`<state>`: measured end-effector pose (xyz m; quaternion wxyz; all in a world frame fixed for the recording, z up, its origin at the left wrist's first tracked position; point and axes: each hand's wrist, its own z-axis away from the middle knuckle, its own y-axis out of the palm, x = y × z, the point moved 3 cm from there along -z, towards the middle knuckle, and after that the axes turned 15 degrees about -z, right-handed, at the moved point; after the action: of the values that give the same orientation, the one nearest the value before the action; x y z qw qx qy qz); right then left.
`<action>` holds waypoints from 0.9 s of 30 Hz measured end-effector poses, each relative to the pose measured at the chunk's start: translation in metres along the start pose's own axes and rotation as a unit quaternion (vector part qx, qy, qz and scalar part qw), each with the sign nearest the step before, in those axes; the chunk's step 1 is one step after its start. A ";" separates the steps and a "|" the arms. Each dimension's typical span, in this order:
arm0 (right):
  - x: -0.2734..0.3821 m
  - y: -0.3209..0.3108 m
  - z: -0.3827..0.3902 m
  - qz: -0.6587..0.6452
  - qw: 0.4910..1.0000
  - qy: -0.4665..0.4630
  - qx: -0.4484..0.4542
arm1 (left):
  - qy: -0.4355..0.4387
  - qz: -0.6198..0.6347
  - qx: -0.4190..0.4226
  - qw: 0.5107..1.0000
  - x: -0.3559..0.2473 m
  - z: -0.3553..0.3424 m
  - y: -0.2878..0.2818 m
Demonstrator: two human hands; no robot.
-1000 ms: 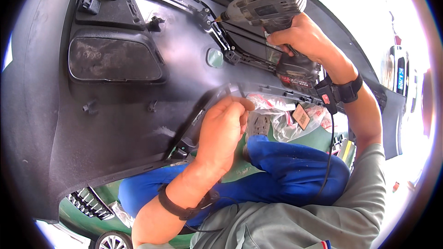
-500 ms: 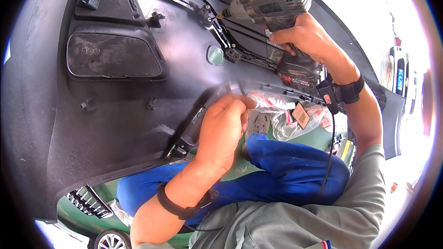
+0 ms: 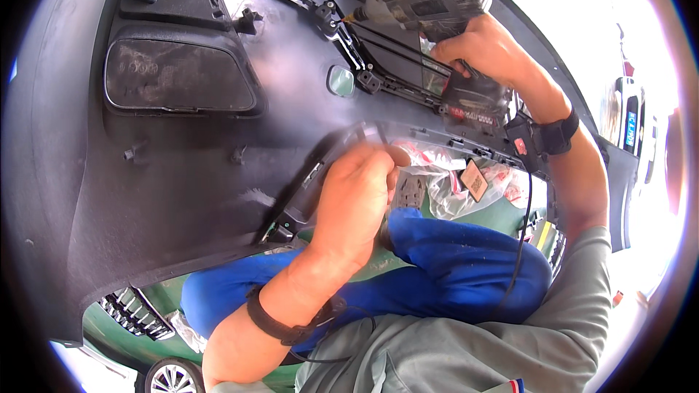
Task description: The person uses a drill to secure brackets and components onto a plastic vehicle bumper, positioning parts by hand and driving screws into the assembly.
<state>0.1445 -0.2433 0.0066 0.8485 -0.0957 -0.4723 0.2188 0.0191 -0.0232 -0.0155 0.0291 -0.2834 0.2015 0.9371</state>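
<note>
My right hand (image 3: 486, 52) is wrapped round the grip of a grey and black cordless drill (image 3: 429, 4). The drill's bit points left and meets a small black bracket (image 3: 325, 20) with screws, on the inner side of a large dark car bumper (image 3: 182, 175). Lower down, my left hand (image 3: 355, 193) is closed on the rim of an opening in that bumper, thumb uppermost. Its fingertips are partly hidden behind the hand. Between the two hands, a small rounded window (image 3: 341, 81) shows in the panel.
Black trim strips (image 3: 408, 91) run along the bumper's far side. Clear plastic bags and a square brown card (image 3: 474, 180) with a printed code lie past my knees on the green floor. A thin cable (image 3: 527, 225) hangs from my right wrist strap. A slatted black part (image 3: 138, 313) and a car wheel (image 3: 175, 378) show lower left.
The bumper has shifted slightly upward in view, with the drill's tip staying at the bracket. My right forearm has moved a little to the right; both grips look the same.
</note>
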 end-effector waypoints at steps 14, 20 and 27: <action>0.026 0.003 -0.013 0.139 0.986 -0.093 -0.029 | 0.027 0.022 0.076 0.997 -0.010 0.019 0.022; 0.025 0.001 -0.012 0.136 0.991 -0.002 -0.012 | 0.022 0.021 0.093 0.995 -0.007 0.019 0.025; 0.028 0.004 -0.013 0.179 0.983 -0.024 -0.015 | 0.039 0.021 0.091 0.995 -0.002 0.017 0.027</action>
<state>0.1672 -0.2261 0.0196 0.7826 -0.1864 -0.4707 0.3622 0.0075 -0.0413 0.0087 0.0269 -0.3119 0.2928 0.9035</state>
